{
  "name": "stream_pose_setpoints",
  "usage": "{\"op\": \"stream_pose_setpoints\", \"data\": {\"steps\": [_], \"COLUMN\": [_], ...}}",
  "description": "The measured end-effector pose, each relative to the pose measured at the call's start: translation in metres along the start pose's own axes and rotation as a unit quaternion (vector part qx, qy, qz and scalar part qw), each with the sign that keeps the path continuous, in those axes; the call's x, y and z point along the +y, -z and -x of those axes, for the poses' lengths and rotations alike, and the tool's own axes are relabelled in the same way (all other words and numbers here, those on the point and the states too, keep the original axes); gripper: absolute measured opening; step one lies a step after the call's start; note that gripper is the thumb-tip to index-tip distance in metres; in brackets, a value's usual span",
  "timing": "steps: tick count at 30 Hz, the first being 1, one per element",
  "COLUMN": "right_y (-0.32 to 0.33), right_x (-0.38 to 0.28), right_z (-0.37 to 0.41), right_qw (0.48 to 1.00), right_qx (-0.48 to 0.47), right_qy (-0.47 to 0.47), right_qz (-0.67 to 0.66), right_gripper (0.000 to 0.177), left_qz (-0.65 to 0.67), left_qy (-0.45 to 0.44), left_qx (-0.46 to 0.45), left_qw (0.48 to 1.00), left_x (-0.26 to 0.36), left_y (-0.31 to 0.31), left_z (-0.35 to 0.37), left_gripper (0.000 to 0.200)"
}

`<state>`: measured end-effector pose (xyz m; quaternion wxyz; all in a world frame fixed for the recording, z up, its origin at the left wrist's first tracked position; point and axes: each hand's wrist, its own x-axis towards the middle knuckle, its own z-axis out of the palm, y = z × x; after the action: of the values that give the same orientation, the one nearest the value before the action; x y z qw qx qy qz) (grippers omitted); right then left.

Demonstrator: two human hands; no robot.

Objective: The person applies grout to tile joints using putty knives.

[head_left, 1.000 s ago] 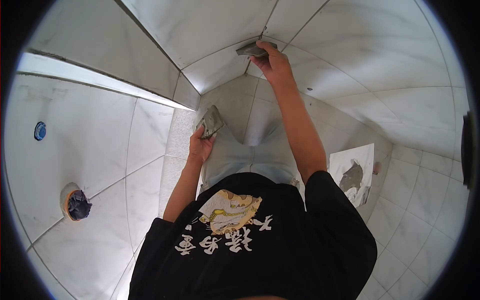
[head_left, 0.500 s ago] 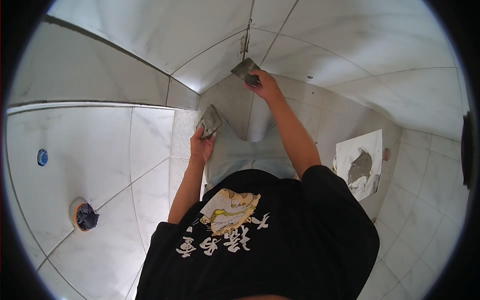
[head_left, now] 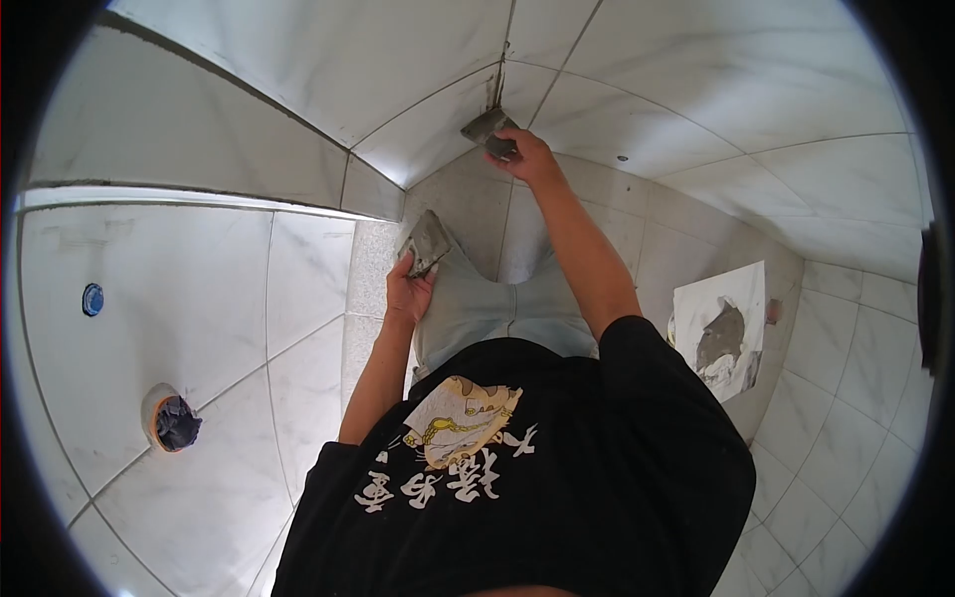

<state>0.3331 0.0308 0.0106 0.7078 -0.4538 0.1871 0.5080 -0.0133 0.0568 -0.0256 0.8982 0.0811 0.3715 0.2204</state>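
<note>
Pressing scraper (head_left: 486, 126) into corner joint (head_left: 502, 60), right fingers (head_left: 509, 150) wrapped round it, left fingers (head_left: 403, 271) gripping loaded trowel (head_left: 426, 243)

Bathroom under renovation: marble-look wall tiles (head_left: 696, 60), capped pipe outlet (head_left: 171, 422), grout-smeared board (head_left: 721, 333).

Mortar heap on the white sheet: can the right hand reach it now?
Probably yes: the mortar heap lies uncovered at the person's right, though the right hand is at the wall gripping a scraper.

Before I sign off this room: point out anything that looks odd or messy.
A round wall opening at the left is stuffed with dark material. A white sheet at the right carries smeared grey paste.
</note>
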Motion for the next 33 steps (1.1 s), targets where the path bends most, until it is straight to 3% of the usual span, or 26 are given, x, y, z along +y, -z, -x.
{"op": "stream_pose_setpoints", "data": {"steps": [13,33], "right_y": [-0.047,-0.103], "right_x": [-0.033,-0.081], "right_z": [0.064,0.120], "right_qw": [0.997,0.982], "right_qx": [-0.034,-0.077], "right_qy": [0.065,0.157], "right_qz": [0.018,0.067], "right_gripper": [0.038,0.030], "left_qz": [0.022,0.043], "left_qy": [-0.012,-0.024], "left_qx": [-0.005,-0.027], "left_qw": [1.000,0.998], "left_x": [-0.003,-0.006], "left_y": [-0.003,-0.003], "left_z": [0.003,0.004], "left_gripper": [0.026,0.026]}}
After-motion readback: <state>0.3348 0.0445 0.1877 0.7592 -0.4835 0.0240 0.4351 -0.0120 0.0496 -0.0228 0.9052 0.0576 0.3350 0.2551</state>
